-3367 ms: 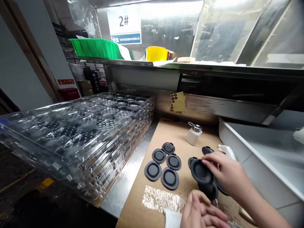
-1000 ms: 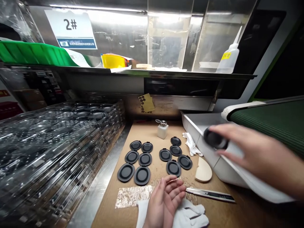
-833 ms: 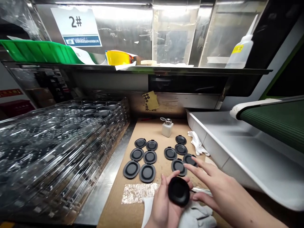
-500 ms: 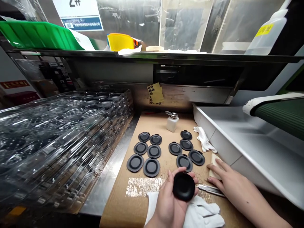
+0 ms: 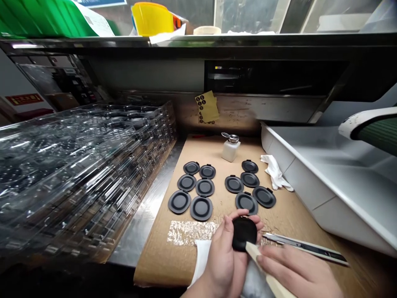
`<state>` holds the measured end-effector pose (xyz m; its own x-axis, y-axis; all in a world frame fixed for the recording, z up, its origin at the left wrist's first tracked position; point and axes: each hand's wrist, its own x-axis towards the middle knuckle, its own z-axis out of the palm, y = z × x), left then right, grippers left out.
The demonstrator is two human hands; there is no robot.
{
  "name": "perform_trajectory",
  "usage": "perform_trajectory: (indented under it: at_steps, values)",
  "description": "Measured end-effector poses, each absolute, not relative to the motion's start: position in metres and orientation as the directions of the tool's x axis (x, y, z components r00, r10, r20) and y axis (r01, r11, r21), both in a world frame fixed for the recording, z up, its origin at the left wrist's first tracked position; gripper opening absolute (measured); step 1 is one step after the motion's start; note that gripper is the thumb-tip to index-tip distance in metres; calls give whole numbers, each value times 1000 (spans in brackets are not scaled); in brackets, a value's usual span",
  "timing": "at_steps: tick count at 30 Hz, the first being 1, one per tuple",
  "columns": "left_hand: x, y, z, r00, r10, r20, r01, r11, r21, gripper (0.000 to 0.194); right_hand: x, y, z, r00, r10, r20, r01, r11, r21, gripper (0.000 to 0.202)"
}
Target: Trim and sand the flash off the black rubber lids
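Observation:
My left hand [image 5: 228, 248] is closed around a small black rounded lid [image 5: 244, 234], its glossy dished face turned up. My right hand [image 5: 294, 265] grips a cream-coloured flat block [image 5: 271, 281], with a narrow corner of it at the lid's lower right edge. Whether that corner touches the lid I cannot tell. A utility knife [image 5: 310, 247] lies just beyond my right hand. Under my hands is a white glove [image 5: 201, 254], partly hidden. Several similar black lids [image 5: 201, 208] lie in two groups on the cardboard [image 5: 173, 265].
A small pump bottle [image 5: 230, 150] stands behind the lids. Stacked clear plastic trays [image 5: 124, 161] fill the left side. A large white bin [image 5: 297, 161] borders the right, beside another white glove [image 5: 276, 174]. A metal shelf [image 5: 186, 41] crosses above, holding a yellow container [image 5: 151, 18].
My right hand has picked up the cream block from the cardboard and brought it left to the lid, uncovering the utility knife. The camera view has tilted downward.

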<state>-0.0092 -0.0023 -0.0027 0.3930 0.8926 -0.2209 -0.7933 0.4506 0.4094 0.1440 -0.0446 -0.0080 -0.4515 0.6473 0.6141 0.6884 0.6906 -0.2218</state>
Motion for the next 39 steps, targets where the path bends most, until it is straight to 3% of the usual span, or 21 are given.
perform_trajectory:
  at_steps: [7,12,21,25,33,39]
  values:
    - [-10,-1,1,384,889,-250,-754,458,471,28,158,-9,21,-530,653,541,688,704,-177,31]
    - [-9,-2,-2,388,889,-243,-782,457,425,30,149,-28,16,-473,720,509,679,665,-311,29]
    - [-7,-1,-2,376,885,-274,-784,462,415,33,167,-31,20,-636,690,345,610,724,-322,28]
    - [-6,0,-2,383,890,-248,-784,456,422,35,180,-32,17,-594,698,400,649,709,-275,36]
    - [-7,0,-4,414,871,-264,-786,488,379,33,131,-37,0,-448,715,536,639,676,-367,23]
    - [-6,1,-4,430,861,-272,-781,505,367,32,133,-36,-5,-461,698,547,635,691,-346,22]
